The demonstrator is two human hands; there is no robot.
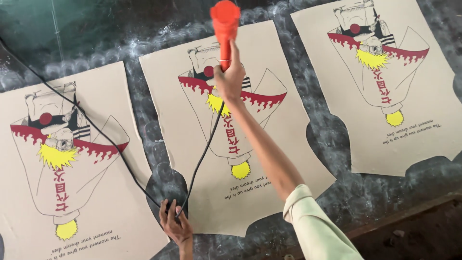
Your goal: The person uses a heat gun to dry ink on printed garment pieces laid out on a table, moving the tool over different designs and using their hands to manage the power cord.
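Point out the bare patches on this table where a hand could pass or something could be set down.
Bare table lies along the top left, above the left sheet, and in strips between the sheets. Crowded: the middle sheet, under the right hand with the orange tool, and the cord by the left hand.

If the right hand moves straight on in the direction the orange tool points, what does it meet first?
Probably the dark bubble-textured surface past the middle sheet; the right hand holds the orange tool above it, so depth is unclear.
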